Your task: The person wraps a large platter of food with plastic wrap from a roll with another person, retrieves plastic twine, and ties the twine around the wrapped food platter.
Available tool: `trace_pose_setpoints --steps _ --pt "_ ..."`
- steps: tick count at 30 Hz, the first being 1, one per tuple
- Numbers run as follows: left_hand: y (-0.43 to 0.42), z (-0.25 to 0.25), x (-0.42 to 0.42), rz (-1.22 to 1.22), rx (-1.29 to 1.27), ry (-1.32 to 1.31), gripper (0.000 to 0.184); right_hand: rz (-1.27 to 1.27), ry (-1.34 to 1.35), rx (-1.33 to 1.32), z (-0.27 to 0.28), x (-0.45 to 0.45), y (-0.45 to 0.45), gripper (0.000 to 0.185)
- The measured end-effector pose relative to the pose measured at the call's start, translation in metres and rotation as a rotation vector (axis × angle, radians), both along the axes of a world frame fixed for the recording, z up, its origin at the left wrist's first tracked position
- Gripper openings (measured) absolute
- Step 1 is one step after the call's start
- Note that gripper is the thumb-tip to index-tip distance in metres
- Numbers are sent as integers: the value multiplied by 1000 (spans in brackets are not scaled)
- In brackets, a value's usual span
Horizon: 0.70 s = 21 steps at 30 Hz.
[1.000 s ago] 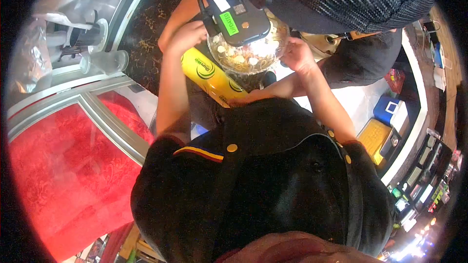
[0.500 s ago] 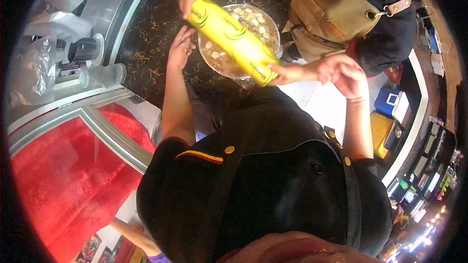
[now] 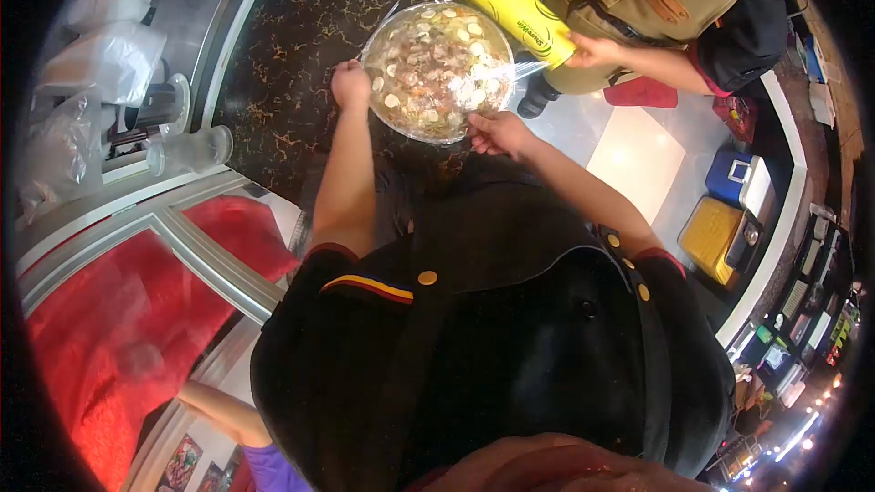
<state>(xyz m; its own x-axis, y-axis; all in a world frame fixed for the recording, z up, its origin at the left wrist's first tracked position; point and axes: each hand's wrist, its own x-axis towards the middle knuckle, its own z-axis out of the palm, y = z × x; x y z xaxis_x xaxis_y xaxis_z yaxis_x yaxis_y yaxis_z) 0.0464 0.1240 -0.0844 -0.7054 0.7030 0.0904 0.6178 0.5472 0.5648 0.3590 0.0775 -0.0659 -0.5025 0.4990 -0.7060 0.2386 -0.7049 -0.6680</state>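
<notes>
A round platter of food, topped with pale round slices, sits on the dark counter under clear plastic wrap. At its left rim, my left hand is closed on the edge of the wrap. My right hand pinches the wrap at the lower right rim. A co-worker stands across from me and grips a yellow roll of plastic wrap by both ends. From the roll a shiny stretch of film runs toward the platter. What lies inside my left fingers is partly hidden.
The dark marbled counter has a metal-framed edge on the left. Plastic cups and bagged items stand beyond it. A blue cooler and a yellow container are at right. Another person's arm shows lower left.
The co-worker's roll has moved up and right, off the platter, leaving film across the food. Both my hands have come to the rim and closed; the right one came in from the right.
</notes>
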Motion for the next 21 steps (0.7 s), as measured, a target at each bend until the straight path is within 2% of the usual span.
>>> trace_pose_setpoints --steps 2,4,5,7,8,10,12,14,15,17,18,21 --pt "4 3 21 94 -13 44 24 8 -8 39 -12 -4 -2 34" --pt "2 0 33 146 159 154 23 92 -68 87 -23 2 -2 29" --pt "1 -3 32 128 210 120 22 96 -67 83 -28 8 -1 29" --pt "-3 -5 31 107 240 114 20 370 -215 325 -32 25 1 25" --pt "-6 -4 33 80 273 102 19 369 -219 320 -31 33 3 25" --pt "-8 -2 33 56 272 126 18 159 -560 708 -14 44 13 21" --pt "-7 1 37 30 272 150 17 -174 -656 854 21 40 23 27" --pt "-7 5 40 97 351 103 15 -214 -661 1123 49 30 36 36" --pt "-6 5 39 96 350 104 15 -215 -660 1122 56 21 43 36" --pt "-8 3 36 56 342 31 19 -101 -521 1528 63 7 54 46" --pt "-9 1 35 58 339 34 19 -101 -518 1526 54 6 54 46" --pt "-8 -2 31 40 297 43 19 217 -662 1508 0 12 42 58"
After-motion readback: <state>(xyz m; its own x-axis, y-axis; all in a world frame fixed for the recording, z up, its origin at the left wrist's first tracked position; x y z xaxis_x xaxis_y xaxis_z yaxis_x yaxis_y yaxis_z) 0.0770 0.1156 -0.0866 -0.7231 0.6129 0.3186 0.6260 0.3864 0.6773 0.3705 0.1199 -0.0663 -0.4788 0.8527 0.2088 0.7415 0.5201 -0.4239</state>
